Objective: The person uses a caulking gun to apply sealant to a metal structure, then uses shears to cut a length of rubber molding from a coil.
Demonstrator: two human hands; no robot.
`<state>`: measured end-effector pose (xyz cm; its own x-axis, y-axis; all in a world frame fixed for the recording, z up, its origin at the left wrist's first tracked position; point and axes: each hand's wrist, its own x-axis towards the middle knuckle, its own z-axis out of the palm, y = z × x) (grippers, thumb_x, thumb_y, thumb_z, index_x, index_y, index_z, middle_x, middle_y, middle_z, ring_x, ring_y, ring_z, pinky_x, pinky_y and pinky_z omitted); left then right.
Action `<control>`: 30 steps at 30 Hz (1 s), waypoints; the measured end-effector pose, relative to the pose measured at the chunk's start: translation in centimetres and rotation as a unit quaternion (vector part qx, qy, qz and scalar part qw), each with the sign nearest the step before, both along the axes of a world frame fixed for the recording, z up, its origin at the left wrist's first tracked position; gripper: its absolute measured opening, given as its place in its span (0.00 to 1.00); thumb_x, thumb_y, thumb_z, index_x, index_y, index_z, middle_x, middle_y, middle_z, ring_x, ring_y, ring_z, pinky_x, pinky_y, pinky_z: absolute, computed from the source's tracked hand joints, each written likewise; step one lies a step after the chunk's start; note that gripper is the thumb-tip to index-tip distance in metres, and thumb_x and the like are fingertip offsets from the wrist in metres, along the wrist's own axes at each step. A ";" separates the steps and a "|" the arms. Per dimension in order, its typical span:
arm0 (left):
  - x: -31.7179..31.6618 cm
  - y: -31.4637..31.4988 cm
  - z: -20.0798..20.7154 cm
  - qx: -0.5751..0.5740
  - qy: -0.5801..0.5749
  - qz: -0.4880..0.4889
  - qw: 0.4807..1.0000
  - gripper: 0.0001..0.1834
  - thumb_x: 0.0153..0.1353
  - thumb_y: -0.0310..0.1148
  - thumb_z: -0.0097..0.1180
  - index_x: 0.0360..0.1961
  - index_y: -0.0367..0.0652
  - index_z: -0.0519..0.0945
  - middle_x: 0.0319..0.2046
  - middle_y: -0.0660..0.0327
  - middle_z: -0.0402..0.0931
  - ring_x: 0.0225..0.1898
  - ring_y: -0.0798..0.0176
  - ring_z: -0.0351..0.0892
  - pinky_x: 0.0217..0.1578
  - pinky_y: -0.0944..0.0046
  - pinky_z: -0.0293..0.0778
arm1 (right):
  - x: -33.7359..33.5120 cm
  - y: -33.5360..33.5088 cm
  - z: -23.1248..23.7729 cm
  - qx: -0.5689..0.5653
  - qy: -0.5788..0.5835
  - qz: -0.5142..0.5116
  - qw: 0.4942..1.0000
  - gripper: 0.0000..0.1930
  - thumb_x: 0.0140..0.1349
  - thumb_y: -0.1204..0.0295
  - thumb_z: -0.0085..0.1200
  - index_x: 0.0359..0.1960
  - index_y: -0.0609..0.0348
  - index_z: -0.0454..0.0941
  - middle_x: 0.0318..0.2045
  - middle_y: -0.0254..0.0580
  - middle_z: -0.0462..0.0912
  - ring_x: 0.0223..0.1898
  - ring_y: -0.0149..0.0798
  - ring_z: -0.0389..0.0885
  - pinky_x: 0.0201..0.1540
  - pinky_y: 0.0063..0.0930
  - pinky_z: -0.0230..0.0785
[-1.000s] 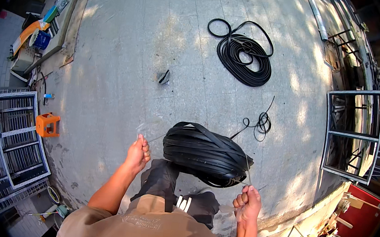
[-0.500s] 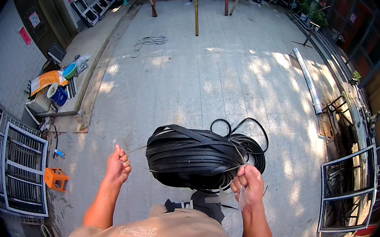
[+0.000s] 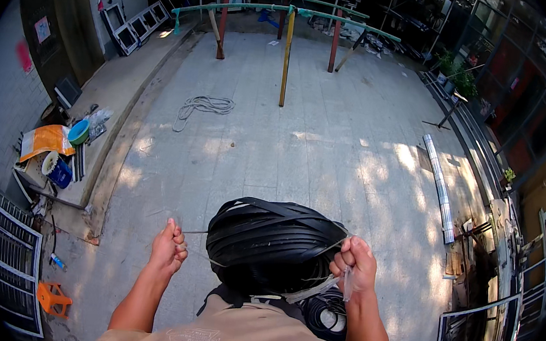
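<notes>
A: In the head view, where is the bulky coil of flat black strip point(image 3: 277, 224) sitting?

B: It is hanging, as far as I'm judging, in front of the beige shirt point(image 3: 256, 332), between the left hand point(image 3: 170, 247) and the right hand point(image 3: 355, 266). Beyond its lower right edge, another black coil point(image 3: 313, 314) is showing on the paved floor point(image 3: 254, 162).

A: What is each grip doing?

B: The left is clenching a thin cord point(image 3: 195, 231) that is running to the bulky coil's left side. The right is making a tight fist around cord at the other end, with a clear plastic strip point(image 3: 348, 288) dangling below.

A: How is the load handling?

B: I'm guessing heavy and floppy, not fragile. Its smooth layers are probably slipping over each other, so I'm favouring a hold at both ends, taking in the whole bundle rather than one loose loop.
</notes>
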<state>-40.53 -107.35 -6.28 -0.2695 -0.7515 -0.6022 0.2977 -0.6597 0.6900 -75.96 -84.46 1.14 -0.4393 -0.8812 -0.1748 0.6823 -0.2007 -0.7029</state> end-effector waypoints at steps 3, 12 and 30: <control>-5.9 -8.8 -0.9 -0.006 0.008 -0.013 1.000 0.21 0.74 0.54 0.43 0.25 0.55 0.64 0.15 0.75 0.51 0.13 0.76 0.47 0.12 0.73 0.45 | -5.5 -8.3 -0.5 0.003 0.004 -0.010 1.000 0.15 0.72 0.61 0.48 0.30 0.57 0.72 0.12 0.23 0.52 0.12 0.24 0.50 0.16 0.24 0.45; -20.7 -31.6 -0.4 -0.047 -0.016 -0.003 0.999 0.21 0.74 0.55 0.42 0.26 0.55 0.64 0.16 0.75 0.52 0.13 0.76 0.47 0.12 0.73 0.46 | -20.7 -30.7 -2.5 0.004 -0.012 0.007 1.000 0.16 0.73 0.61 0.47 0.30 0.58 0.72 0.12 0.23 0.53 0.12 0.23 0.51 0.17 0.24 0.46; -53.2 -69.8 -2.4 -0.030 -0.009 -0.040 0.999 0.21 0.74 0.54 0.40 0.28 0.53 0.63 0.17 0.74 0.55 0.14 0.76 0.49 0.13 0.73 0.49 | -50.9 -69.2 -2.0 0.046 0.012 -0.045 0.998 0.15 0.74 0.62 0.45 0.30 0.57 0.70 0.12 0.21 0.51 0.11 0.23 0.48 0.15 0.23 0.44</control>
